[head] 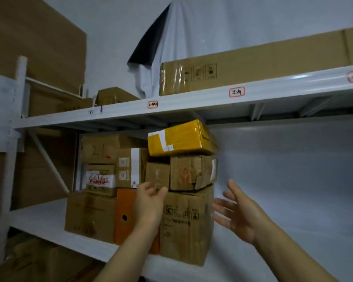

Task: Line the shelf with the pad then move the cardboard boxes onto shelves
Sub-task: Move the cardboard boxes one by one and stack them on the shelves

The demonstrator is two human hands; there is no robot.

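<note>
Several cardboard boxes stand stacked on the middle shelf (39, 222). A yellow taped box (177, 139) tops the right stack, tilted, above a crumpled brown box (192, 171) and a large brown box (185, 222). My left hand (151, 202) is raised in front of the large box and an orange box (125, 214), fingers relaxed, holding nothing. My right hand (238, 210) hovers just right of the stack, fingers spread, empty. A white pad (283, 180) covers the shelf and rises behind it to the right of the boxes.
The upper shelf (192, 100) carries a long flat carton (253, 66) and a small box (114, 96). White cloth (192, 37) hangs on the wall behind. Large cardboard sheets (35, 41) lean at the left. More boxes (29, 259) sit under the middle shelf.
</note>
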